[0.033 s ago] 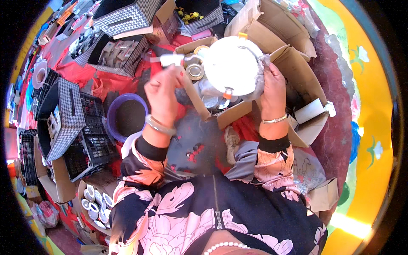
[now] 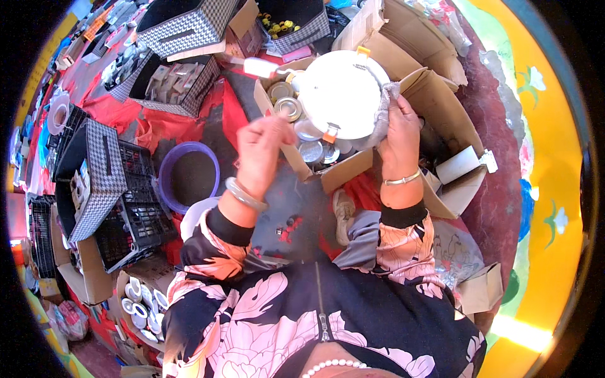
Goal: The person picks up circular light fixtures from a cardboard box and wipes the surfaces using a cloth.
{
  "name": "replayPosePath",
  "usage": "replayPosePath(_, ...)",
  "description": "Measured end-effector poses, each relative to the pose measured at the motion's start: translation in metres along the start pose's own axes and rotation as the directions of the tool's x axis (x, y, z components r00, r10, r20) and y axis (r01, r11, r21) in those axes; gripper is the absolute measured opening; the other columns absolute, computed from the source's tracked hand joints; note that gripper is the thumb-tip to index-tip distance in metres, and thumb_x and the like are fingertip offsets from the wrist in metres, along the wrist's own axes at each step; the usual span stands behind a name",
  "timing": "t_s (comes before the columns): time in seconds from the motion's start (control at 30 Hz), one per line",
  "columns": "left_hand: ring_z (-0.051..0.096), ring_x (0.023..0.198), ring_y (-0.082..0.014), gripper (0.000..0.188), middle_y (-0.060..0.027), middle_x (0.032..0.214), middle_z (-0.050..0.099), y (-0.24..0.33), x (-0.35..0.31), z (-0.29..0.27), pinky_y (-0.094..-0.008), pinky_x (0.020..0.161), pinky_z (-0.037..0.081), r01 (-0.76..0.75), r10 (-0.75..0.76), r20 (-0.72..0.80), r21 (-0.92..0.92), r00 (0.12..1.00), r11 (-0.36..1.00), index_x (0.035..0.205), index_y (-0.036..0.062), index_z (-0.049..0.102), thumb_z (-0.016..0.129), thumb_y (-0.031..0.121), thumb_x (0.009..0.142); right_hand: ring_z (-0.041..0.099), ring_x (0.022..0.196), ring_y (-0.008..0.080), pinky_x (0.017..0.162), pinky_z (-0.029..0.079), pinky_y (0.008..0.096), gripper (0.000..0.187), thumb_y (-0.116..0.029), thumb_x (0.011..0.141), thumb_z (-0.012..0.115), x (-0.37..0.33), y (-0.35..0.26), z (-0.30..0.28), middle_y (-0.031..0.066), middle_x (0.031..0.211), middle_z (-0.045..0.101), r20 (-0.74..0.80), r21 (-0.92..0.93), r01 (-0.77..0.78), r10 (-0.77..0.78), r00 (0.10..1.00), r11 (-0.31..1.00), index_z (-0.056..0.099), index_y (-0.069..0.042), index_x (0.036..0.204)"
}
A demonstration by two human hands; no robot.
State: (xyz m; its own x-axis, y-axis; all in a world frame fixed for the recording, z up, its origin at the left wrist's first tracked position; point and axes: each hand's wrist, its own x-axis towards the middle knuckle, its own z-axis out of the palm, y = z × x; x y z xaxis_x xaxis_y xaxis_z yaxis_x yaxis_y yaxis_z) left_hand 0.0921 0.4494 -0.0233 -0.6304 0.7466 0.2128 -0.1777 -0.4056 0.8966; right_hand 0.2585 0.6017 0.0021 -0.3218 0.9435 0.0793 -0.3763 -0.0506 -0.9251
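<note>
The left grip [image 2: 260,146] has drawn back from the white block [image 2: 260,67], now beyond it, fingers bunched together; the right grip [image 2: 402,129] clamps the round white panel [image 2: 343,94], at its left, with grey cloth [image 2: 384,116].

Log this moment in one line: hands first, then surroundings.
right hand: holds white disc, grey cloth at edge | left hand: curled, contents unclear | nearby: cardboard box, purple tub
</note>
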Motion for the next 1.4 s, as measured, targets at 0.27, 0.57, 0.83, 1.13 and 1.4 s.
replayPosePath(0.27, 0.057, 0.100, -0.0160, 0.041, -0.0071, 0.113, 0.058, -0.015, 0.005, 0.030, -0.0285, 0.087, 0.045, 0.310, -0.249, 0.192, -0.430, 0.949, 0.848, 0.118, -0.0014, 0.049, 0.063, 0.020, 0.086, 0.061, 0.084, 0.0126, 0.075, 0.050, 0.0249, 0.022, -0.007, 0.094, 0.048, -0.017, 0.017, 0.026, 0.0059, 0.099, 0.063, -0.060, 0.167, -0.119, 0.130, 0.990, 0.979, 0.056, 0.002, 0.111)
replayPosePath(0.57, 0.061, 0.098, -0.0191, 0.040, -0.0094, 0.110, 0.062, 0.014, 0.012, 0.021, -0.0316, 0.086, 0.049, 0.286, -0.238, 0.160, -0.528, 0.958, 0.799, 0.118, 0.0010, 0.053, 0.064, -0.002, 0.080, 0.055, 0.094, 0.0090, 0.083, 0.044, 0.0225, 0.027, -0.013, 0.096, 0.047, -0.035, 0.011, 0.034, 0.0032, 0.107, 0.060, 0.200, 0.001, 0.001, -0.001, 0.980, 1.000, 0.055, 0.002, 0.117)
replayPosePath(0.83, 0.062, 0.092, -0.0156, 0.036, -0.0077, 0.103, 0.065, 0.024, 0.009, 0.011, -0.0294, 0.082, 0.049, 0.334, -0.256, 0.314, -0.229, 0.914, 0.914, 0.113, -0.0002, 0.058, 0.067, -0.002, 0.078, 0.057, 0.094, 0.0105, 0.083, 0.045, 0.0240, 0.025, -0.011, 0.095, 0.048, -0.022, 0.003, 0.010, 0.0044, 0.105, 0.061, 0.271, -0.158, 0.057, -0.012, 0.963, 0.986, 0.056, 0.002, 0.115)
replayPosePath(1.13, 0.063, 0.092, -0.0152, 0.039, -0.0074, 0.103, 0.065, 0.017, 0.006, 0.017, -0.0287, 0.083, 0.048, 0.367, -0.274, 0.313, -0.295, 0.910, 0.882, 0.114, -0.0001, 0.057, 0.068, -0.002, 0.076, 0.057, 0.091, 0.0092, 0.081, 0.047, 0.0226, 0.027, -0.013, 0.095, 0.048, -0.022, -0.003, 0.011, 0.0037, 0.103, 0.062, 0.287, -0.106, 0.045, -0.013, 0.958, 0.993, 0.056, 0.003, 0.115)
replayPosePath(1.4, 0.063, 0.094, -0.0171, 0.042, -0.0085, 0.107, 0.064, 0.012, 0.003, 0.014, -0.0288, 0.083, 0.049, 0.314, -0.255, 0.192, -0.407, 0.948, 0.858, 0.116, -0.0001, 0.055, 0.068, 0.001, 0.077, 0.057, 0.096, 0.0101, 0.084, 0.046, 0.0233, 0.028, -0.011, 0.095, 0.046, -0.022, 0.006, 0.022, 0.0047, 0.107, 0.061, 0.319, -0.016, -0.048, 0.051, 0.946, 0.999, 0.054, 0.003, 0.119)
